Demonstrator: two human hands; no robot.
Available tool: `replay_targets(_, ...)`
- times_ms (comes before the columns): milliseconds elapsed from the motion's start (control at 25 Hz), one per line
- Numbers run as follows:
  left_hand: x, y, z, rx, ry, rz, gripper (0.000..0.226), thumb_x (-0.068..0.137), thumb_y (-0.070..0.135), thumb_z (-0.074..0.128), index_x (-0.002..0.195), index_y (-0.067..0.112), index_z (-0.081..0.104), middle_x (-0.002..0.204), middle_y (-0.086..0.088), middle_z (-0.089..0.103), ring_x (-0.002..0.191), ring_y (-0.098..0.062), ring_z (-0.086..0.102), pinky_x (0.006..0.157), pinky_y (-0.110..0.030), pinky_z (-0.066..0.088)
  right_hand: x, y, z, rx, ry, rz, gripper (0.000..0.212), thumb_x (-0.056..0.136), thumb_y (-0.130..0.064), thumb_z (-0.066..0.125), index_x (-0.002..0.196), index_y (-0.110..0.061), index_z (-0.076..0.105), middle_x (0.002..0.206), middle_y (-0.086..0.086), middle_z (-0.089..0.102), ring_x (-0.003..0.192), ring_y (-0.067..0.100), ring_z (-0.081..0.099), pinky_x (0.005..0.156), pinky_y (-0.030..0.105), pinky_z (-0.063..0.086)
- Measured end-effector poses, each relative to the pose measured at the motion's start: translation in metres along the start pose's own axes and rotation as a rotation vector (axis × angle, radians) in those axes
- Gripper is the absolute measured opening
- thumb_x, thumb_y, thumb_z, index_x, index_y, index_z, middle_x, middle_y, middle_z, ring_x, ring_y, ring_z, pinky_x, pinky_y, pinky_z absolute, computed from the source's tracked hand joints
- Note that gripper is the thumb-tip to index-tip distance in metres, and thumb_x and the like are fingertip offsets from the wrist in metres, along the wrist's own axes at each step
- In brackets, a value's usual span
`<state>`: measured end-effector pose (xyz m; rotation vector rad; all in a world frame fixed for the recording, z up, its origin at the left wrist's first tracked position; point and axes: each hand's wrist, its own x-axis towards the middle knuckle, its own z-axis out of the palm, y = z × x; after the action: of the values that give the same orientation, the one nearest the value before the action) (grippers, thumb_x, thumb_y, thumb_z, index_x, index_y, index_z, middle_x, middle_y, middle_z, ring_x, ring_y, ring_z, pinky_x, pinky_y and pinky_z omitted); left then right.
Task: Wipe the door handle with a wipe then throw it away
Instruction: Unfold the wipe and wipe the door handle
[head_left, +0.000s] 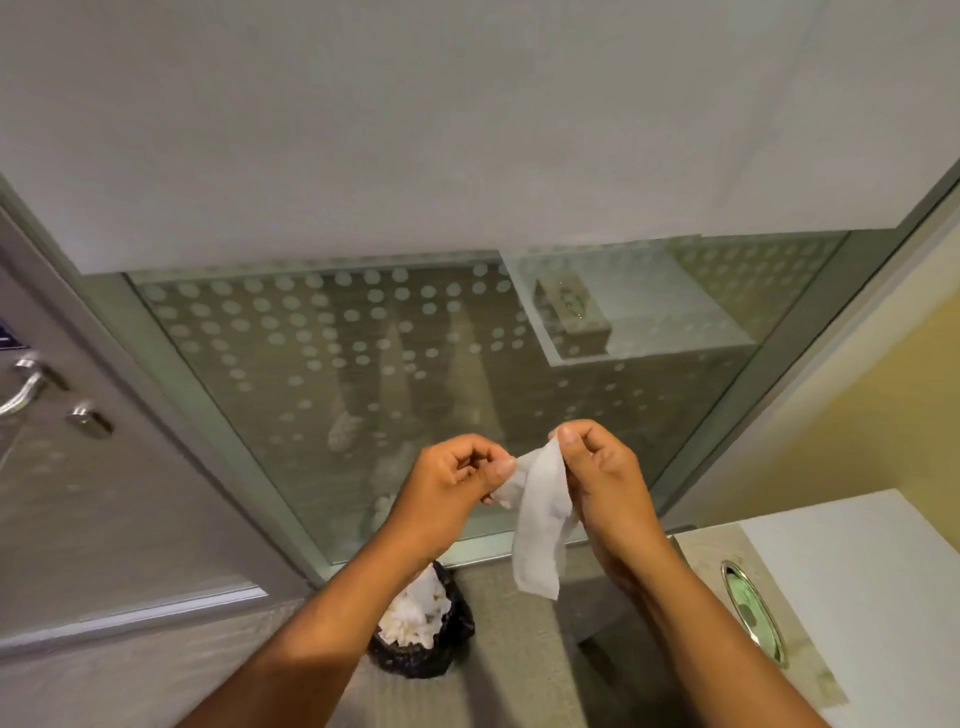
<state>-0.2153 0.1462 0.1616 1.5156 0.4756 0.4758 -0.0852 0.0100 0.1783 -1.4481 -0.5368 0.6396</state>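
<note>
Wipe (537, 525) pinched between left hand (447, 486) grip and right hand (605, 483) grip, hanging below.

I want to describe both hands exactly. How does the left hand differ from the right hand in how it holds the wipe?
The left hand pinches one bunched corner of the wipe; the right hand pinches its top edge, from which a long strip hangs.
The left hand sits slightly lower, the right hand slightly higher.
The left hand is over the bin; the right hand is nearer the counter.
Both have a fingertip grip on the same wipe.
</note>
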Motion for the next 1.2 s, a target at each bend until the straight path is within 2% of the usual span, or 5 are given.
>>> replay_targets(200, -0.034, 0.022, -0.076, 0.111, 0.046, 0.167, 0.014, 0.1, 0.035, 0.064, 0.092, 0.024, 0.065, 0.083, 0.0, 0.062, 0.078, -0.013, 0.056, 0.071, -0.029, 0.045, -0.01, -0.002, 0.088, 0.068, -0.294, 0.022, 0.044, 0.077, -0.014, 0.089, 0.115, -0.012, 0.066, 0.077, 0.003, 0.071, 0.064, 0.014, 0.063, 0.059, 0.025, 0.051)
replay_targets(440, -0.074, 0.037, -0.177, 0.325, 0.18, 0.237, 0.024, 0.11, 0.023, 0.062, 0.089, 0.034, 0.058, 0.071, 0.019, 0.057, 0.062, 0.001, 0.049, 0.061, -0.019, 0.04, -0.017, -0.011, 0.178, -0.037, -0.438, -0.053, 0.042, 0.081, 0.011, 0.071, 0.112, -0.018, 0.073, 0.084, 0.007, 0.073, 0.078, 0.018, 0.066, 0.072, 0.028, 0.056)
replay_targets(800, -0.109, 0.046, -0.284, 0.11, 0.283, 0.178, 0.024, 0.1, 0.042, 0.059, 0.092, 0.019, 0.058, 0.072, -0.003, 0.053, 0.067, -0.018, 0.042, 0.062, -0.034, 0.032, -0.021, -0.022, 0.283, 0.086, -0.558, 0.078, 0.017, 0.084, -0.011, 0.065, 0.099, -0.013, 0.072, 0.091, 0.007, 0.068, 0.084, 0.019, 0.061, 0.075, 0.036, 0.052)
replay_targets(1040, -0.112, 0.05, -0.324, -0.048, 0.445, 0.147, 0.011, 0.095, 0.043, 0.067, 0.086, 0.037, 0.065, 0.068, 0.005, 0.067, 0.062, -0.012, 0.059, 0.057, -0.026, 0.044, -0.003, -0.03, 0.319, -0.1, -0.841, 0.18, 0.078, 0.072, 0.011, 0.086, 0.139, -0.015, 0.055, 0.117, 0.045, 0.064, 0.101, 0.037, 0.069, 0.1, 0.058, 0.052)
replay_targets(1200, -0.115, 0.047, -0.344, -0.053, 0.672, 0.136, 0.012, 0.098, 0.034, 0.065, 0.093, 0.024, 0.062, 0.073, -0.002, 0.064, 0.066, -0.017, 0.055, 0.06, -0.03, 0.041, 0.018, -0.035, 0.336, -0.181, -0.935, 0.128, 0.037, 0.082, 0.004, 0.08, 0.117, 0.002, 0.068, 0.104, 0.027, 0.075, 0.093, 0.027, 0.069, 0.089, 0.034, 0.057)
